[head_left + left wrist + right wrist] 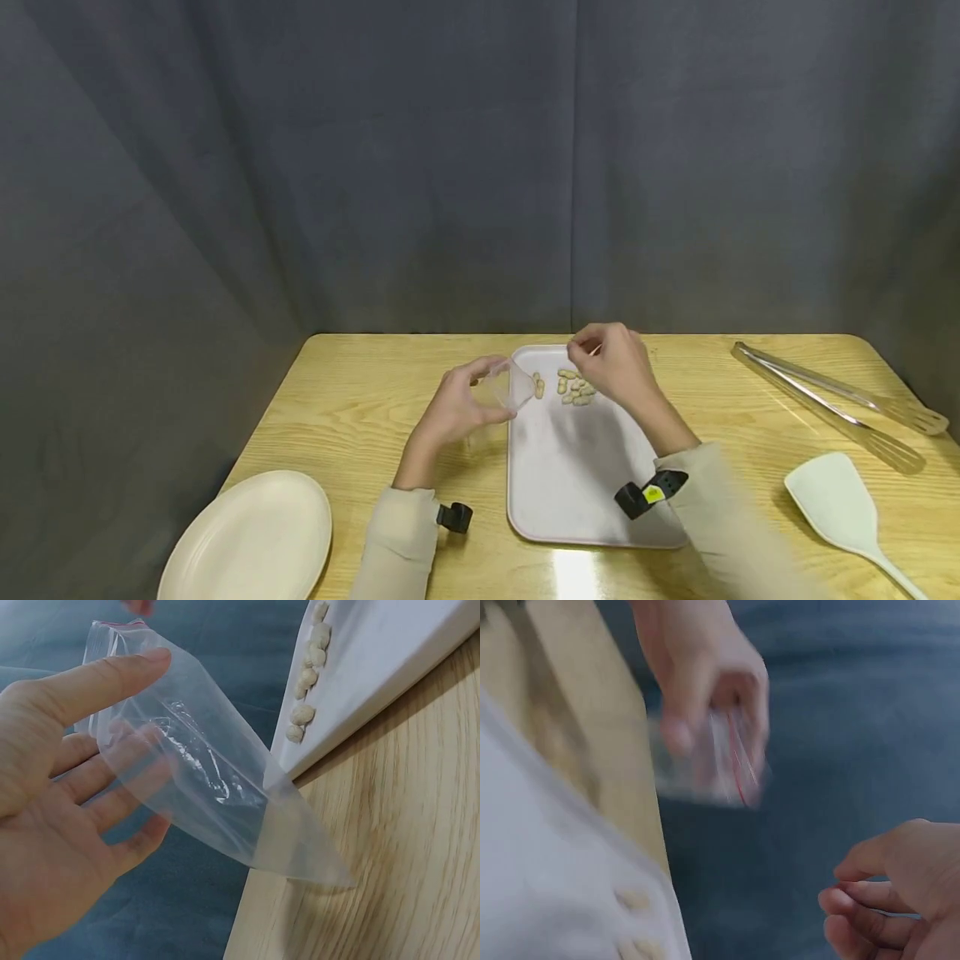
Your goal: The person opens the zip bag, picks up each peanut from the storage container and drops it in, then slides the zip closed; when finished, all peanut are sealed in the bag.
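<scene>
My left hand [457,408] pinches a clear zip bag [508,387] between thumb and fingers, just off the left edge of a white tray [577,492]. The left wrist view shows the bag [202,772] slanting down with its corner on the wooden table [390,862]. A small pile of peanuts [574,387] lies at the tray's far end, and the peanuts [307,675] also show there. My right hand [611,360] hovers over the peanuts with fingers curled together. In the blurred right wrist view its fingertips [855,900] show nothing between them that I can make out.
A cream oval plate [247,542] sits at the table's near left corner. Metal tongs [832,400] lie at the far right, with a pale spatula [843,504] nearer me. Grey curtain walls stand close behind and to the left.
</scene>
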Action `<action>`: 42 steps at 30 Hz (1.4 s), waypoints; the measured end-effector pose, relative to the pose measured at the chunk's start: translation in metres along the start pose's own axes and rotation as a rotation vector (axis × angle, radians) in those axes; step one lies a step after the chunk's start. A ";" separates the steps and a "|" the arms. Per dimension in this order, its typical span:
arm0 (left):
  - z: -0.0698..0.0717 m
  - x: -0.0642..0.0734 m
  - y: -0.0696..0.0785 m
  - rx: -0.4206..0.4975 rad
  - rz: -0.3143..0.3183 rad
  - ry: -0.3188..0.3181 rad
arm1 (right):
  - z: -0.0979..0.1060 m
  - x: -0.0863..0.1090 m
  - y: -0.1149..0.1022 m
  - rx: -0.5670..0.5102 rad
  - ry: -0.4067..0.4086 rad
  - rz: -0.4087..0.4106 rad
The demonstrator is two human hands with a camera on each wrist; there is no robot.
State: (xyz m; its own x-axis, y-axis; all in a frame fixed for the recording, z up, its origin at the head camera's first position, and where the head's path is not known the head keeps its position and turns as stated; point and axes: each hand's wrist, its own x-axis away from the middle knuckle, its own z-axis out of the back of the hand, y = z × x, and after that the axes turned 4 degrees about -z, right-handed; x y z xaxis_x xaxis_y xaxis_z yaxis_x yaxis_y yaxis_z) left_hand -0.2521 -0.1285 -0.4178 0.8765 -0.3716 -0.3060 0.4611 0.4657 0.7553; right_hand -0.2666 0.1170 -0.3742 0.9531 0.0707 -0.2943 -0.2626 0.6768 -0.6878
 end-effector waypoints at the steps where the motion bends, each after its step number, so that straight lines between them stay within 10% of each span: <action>1: 0.001 -0.001 0.000 -0.002 0.003 0.004 | 0.005 -0.005 0.005 0.039 0.002 -0.008; 12: 0.000 -0.004 0.001 0.022 0.006 -0.012 | -0.004 -0.019 0.087 0.360 -0.255 -0.273; 24: -0.002 -0.001 0.002 0.025 0.030 -0.022 | -0.015 -0.013 0.099 0.370 -0.236 -0.319; 33: -0.001 0.000 0.000 0.049 0.036 -0.012 | -0.011 -0.016 0.087 0.400 -0.194 -0.176; 42: -0.001 0.000 -0.002 0.026 0.036 -0.011 | -0.012 -0.014 0.010 0.363 -0.047 0.138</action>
State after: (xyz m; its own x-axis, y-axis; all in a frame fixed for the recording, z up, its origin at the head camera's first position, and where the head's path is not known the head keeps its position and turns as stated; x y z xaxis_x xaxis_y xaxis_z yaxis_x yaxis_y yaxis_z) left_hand -0.2527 -0.1286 -0.4193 0.8910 -0.3637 -0.2719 0.4251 0.4578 0.7808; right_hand -0.2846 0.1146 -0.3848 0.9204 0.2072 -0.3316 -0.3269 0.8731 -0.3616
